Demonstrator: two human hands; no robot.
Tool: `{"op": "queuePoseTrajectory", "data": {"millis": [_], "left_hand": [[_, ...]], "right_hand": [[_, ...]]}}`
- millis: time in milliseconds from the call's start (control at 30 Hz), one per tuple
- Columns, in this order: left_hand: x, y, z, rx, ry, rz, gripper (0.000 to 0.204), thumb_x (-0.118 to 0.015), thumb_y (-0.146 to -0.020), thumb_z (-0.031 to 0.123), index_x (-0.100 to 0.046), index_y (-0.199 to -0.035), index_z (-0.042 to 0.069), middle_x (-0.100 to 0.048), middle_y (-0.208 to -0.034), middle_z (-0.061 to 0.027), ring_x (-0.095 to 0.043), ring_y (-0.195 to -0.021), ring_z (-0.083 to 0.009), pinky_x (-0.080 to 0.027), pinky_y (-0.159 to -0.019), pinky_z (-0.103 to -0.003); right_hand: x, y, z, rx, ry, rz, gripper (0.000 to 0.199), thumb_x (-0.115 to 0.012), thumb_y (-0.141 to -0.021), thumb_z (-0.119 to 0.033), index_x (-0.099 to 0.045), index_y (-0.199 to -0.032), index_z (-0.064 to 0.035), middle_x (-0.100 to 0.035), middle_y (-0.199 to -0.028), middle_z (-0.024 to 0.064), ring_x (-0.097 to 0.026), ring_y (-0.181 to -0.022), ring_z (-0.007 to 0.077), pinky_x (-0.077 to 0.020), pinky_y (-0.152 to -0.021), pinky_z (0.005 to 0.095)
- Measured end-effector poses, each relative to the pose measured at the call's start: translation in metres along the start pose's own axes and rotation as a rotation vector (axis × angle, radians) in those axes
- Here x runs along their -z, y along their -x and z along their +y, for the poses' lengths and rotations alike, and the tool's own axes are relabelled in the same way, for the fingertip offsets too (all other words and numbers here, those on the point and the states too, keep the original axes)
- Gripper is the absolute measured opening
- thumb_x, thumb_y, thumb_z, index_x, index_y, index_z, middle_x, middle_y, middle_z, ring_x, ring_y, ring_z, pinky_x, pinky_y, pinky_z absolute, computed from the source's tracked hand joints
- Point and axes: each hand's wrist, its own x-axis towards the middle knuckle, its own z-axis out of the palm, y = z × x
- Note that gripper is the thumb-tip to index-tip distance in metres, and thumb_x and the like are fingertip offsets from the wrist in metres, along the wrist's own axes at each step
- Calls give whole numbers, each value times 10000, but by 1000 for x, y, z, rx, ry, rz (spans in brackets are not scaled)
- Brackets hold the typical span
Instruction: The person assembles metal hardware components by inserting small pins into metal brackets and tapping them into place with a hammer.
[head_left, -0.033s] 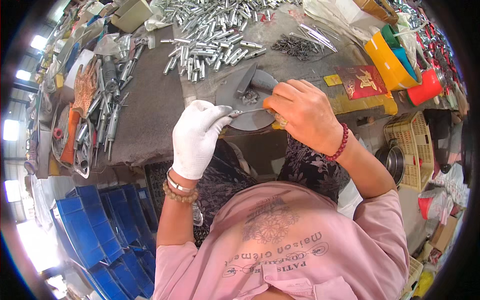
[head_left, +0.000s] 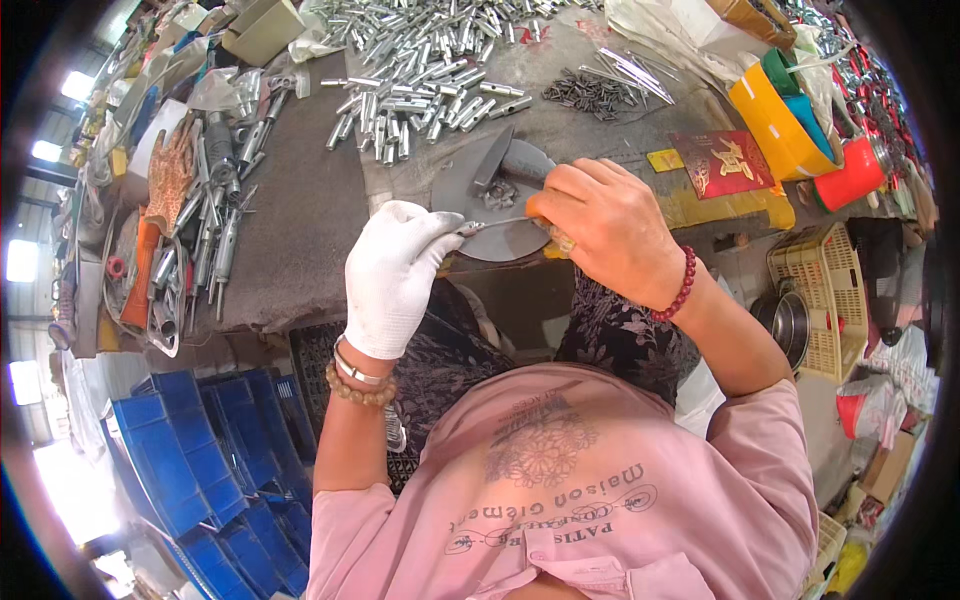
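My left hand (head_left: 392, 275), in a white knit glove, pinches a small metal part (head_left: 470, 228) between thumb and forefinger. From the right, my bare right hand (head_left: 612, 228) grips a thin metal rod (head_left: 508, 220) whose tip meets that part. Its handle end is hidden in my fingers, so its exact kind does not show. Both hands are held over the front of a grey round plate (head_left: 455, 190). On this plate lie a small heap of metal pieces (head_left: 498, 194) and a dark flat bar (head_left: 494, 155).
Many shiny metal tubes (head_left: 420, 95) are piled on the worktable (head_left: 290, 200). Beyond the plate lie dark small pins (head_left: 590, 92) and thin rods (head_left: 640, 75). Tools (head_left: 215, 200) crowd the left. A red card (head_left: 722, 163) and yellow box (head_left: 775, 120) stand right; blue bins (head_left: 180, 450) sit lower left.
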Motion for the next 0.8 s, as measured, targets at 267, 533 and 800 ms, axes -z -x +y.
{"op": "queuePoseTrajectory", "data": {"millis": [267, 533, 800], "left_hand": [[-2, 3, -5, 9, 23, 6, 178, -767, -902, 6, -800, -1077, -4, -703, -968, -112, -668, -938, -252, -528, -849, -339], [-4, 2, -2, 5, 10, 4, 184, -764, -900, 1, -794, -1081, -4, -687, -954, -113, -662, -931, -258, -522, -844, -345], [-1, 4, 5, -21, -83, 4, 197, -778, -883, 7, -799, -1079, 12, -677, -948, -116, -665, -923, -280, -529, -846, -363]], "right_hand": [[-5, 0, 1, 20, -1, 63, 114, -685, -842, -75, -672, -955, -81, -590, -955, 61, -627, -914, 275, -528, -824, 408], [-15, 1, 0, 78, 50, 94, 111, -668, -836, -101, -671, -946, -91, -596, -961, 56, -630, -909, 247, -522, -818, 395], [-13, 2, 1, 60, 2, 110, 144, -718, -826, -121, -734, -969, -131, -605, -911, 14, -650, -875, 213, -503, -801, 353]]}}
